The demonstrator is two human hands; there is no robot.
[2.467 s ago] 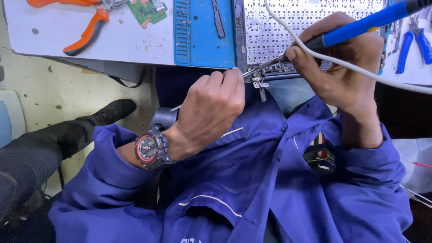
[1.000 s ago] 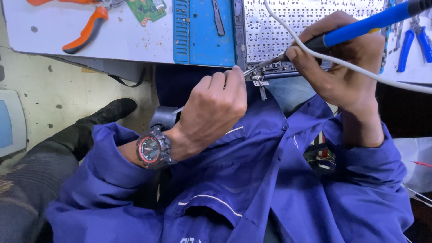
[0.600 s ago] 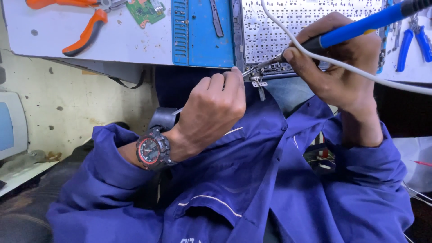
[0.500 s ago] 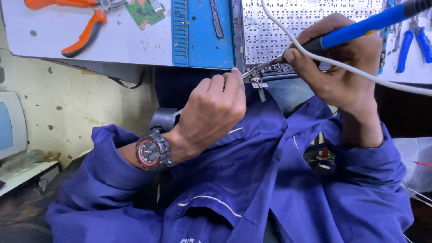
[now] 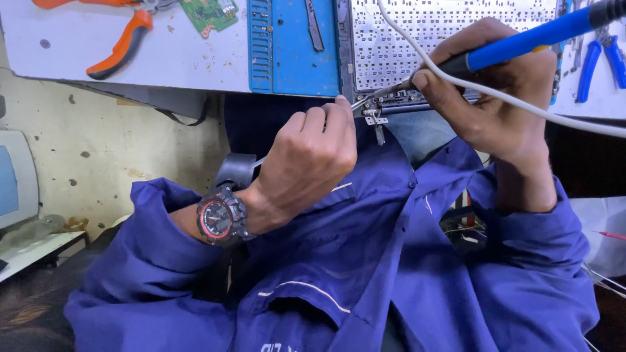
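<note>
My right hand (image 5: 495,98) grips a blue-handled soldering iron (image 5: 521,42) with a white cord (image 5: 456,72). Its tip touches a small metal hinge bracket (image 5: 375,117) at the near edge of a grey keyboard panel (image 5: 450,32). My left hand (image 5: 310,156), with a black and red wristwatch (image 5: 220,218) on the wrist, is closed around a thin metal tool or wire whose end reaches the same bracket. Both arms wear blue sleeves.
The white bench top (image 5: 163,52) carries orange-handled pliers (image 5: 124,42), a small green circuit board (image 5: 208,12) and a blue mat (image 5: 293,45). Blue-handled pliers (image 5: 596,55) lie at the far right. A pale monitor (image 5: 13,182) stands low at the left.
A dark figure at the lower left has moved out of view, uncovering the monitor and floor. Both hands stay on the bracket almost unmoved.
</note>
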